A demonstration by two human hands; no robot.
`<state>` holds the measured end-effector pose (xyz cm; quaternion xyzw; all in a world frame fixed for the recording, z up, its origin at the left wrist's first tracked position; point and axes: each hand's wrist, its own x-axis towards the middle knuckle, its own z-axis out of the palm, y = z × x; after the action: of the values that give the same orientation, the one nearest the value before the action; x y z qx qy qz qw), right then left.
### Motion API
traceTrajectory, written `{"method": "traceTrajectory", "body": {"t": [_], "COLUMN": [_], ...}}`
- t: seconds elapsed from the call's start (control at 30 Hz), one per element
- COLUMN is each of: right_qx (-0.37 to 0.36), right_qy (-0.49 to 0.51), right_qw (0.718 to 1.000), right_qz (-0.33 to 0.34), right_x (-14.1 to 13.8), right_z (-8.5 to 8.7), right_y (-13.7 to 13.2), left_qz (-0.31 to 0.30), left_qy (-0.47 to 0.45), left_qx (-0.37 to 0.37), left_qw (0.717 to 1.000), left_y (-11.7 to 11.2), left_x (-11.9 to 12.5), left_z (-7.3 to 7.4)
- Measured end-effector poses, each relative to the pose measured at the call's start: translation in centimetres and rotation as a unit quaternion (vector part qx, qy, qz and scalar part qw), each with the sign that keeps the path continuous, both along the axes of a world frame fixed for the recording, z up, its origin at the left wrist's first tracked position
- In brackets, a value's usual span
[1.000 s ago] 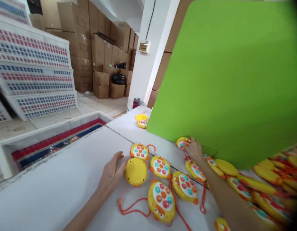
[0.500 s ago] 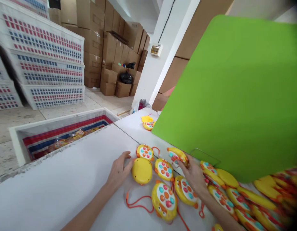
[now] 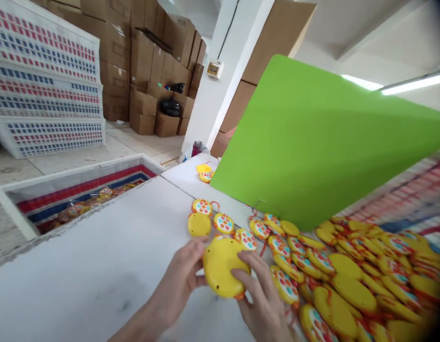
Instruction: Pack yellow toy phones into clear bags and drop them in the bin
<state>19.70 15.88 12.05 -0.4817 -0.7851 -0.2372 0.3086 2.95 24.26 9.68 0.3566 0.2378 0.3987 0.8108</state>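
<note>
Yellow toy [image 3: 222, 266] held plain back up above counter [image 3: 99, 275], fingers of left hand [image 3: 180, 280] & right hand [image 3: 263, 299] closed on opp. rims; grip best kept even, toy level, clear of toy pile [image 3: 348, 270]

A second earlier the left hand [image 3: 179, 280] lay flat on the white table [image 3: 99, 266] beside a face-down toy, and the right hand [image 3: 261, 297] reached far out to the toys under the green board [image 3: 312, 142]. Half a second earlier the right hand had lifted one toy from there. Both hands then came together near the body, clasping a yellow toy [image 3: 222, 266] plain side up above the table; it was possibly the one fetched by the right hand. The camera view also swung right, showing more of the toy heap [image 3: 348, 280]
</note>
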Motion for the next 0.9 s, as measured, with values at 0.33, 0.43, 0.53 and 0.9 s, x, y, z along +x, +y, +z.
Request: {"method": "traceTrajectory", "body": {"t": [0.33, 0.43, 0.53, 0.9], "right_qx": [-0.218, -0.179, -0.124, -0.077], "right_qy": [0.429, 0.53, 0.506, 0.43], "right_qw": [0.876, 0.828, 0.852, 0.899], "right_qz": [-0.017, -0.024, -0.039, -0.035], "right_x": [-7.4, -9.8, -10.9, -11.5], "right_z": [-2.1, -2.3, -2.7, -2.7], "right_y": [-10.7, -12.5, -14.9, -21.6], "left_qz": [0.007, 0.05, 0.09, 0.039], "left_qy": [0.193, 0.208, 0.214, 0.204], "left_qx": [0.302, 0.466, 0.541, 0.594], "left_qw": [0.933, 0.859, 0.808, 0.777], "left_y": [-10.5, -13.2, -15.3, -22.0], "left_x": [-6.0, -6.7, -7.1, -6.6], "left_z": [1.2, 0.8, 0.3, 1.2]}}
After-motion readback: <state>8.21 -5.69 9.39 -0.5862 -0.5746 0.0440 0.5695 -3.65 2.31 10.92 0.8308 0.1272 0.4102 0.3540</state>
